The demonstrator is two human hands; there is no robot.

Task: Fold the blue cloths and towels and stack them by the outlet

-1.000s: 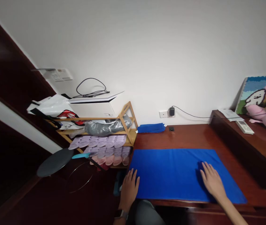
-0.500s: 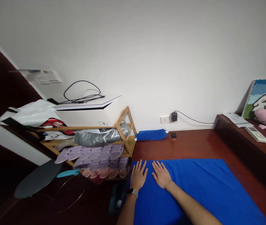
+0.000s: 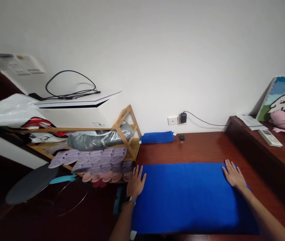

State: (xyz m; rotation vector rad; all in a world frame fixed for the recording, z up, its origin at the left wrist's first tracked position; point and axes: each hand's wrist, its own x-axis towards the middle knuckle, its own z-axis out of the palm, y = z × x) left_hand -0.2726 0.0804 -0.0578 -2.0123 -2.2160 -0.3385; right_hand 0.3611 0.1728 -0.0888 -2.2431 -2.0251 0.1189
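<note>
Across the worktop (image 3: 203,147), a blue cloth (image 3: 177,194) is lying spread out, its near edge running close to the front edge of the wood and a small white label (image 3: 133,235) showing at its near left corner. The left hand (image 3: 135,184) is resting at the far left corner, and the right hand (image 3: 234,175) is lying near the far right one. Neither grip is closing on anything: both are opening wide, palms down, fingers stretched and slightly parted, with no fabric pinched. Farther back, by the wall, a folded blue cloth (image 3: 157,137) is sitting apart from the spread one. For working the fabric flat, this wide placing is looking sound, since the hands are bearing on opposite sides. Light, even pressure through the whole palm would suit it best; pushing hard with the fingertips could bunch the thin material or drag it askew. Any easing outward should probably be matched on both sides, so that the far edge is lying straight and the near edge is not slipping over the front.
</note>
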